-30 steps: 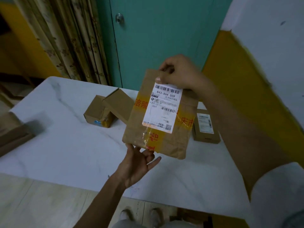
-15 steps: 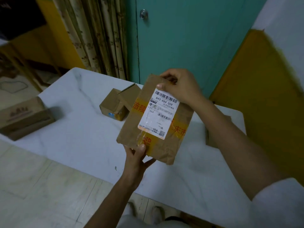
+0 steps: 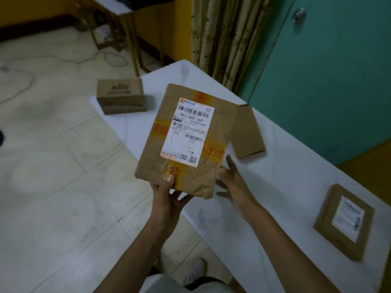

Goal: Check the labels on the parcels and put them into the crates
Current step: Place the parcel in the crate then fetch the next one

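Parcels and boxes in your view number four, all brown cardboard or paper. Your left hand (image 3: 169, 197) grips the first, a wrapped parcel (image 3: 196, 180), at its lower edge. The thumb presses on the yellow tape in front and the fingers (image 3: 181, 196) curl underneath. You hold it upright in the air above the near-left part of the white surface (image 3: 285, 187), its white label (image 3: 188, 132) facing you with the code 843-X64 059 readable. Your right hand (image 3: 232, 182) is by the parcel's lower right corner, its fingers spread and straight, gripping nothing; you cannot tell whether it touches the wrapping. Second, a cardboard box (image 3: 249, 132) lies on the surface just behind the parcel, partly hidden by it. Third, a flat parcel (image 3: 344, 220) with its own white label lies on the surface well to the right. Fourth, a printed box (image 3: 121, 96) sits at the far left corner, apart from the rest. Labels you can see: two.
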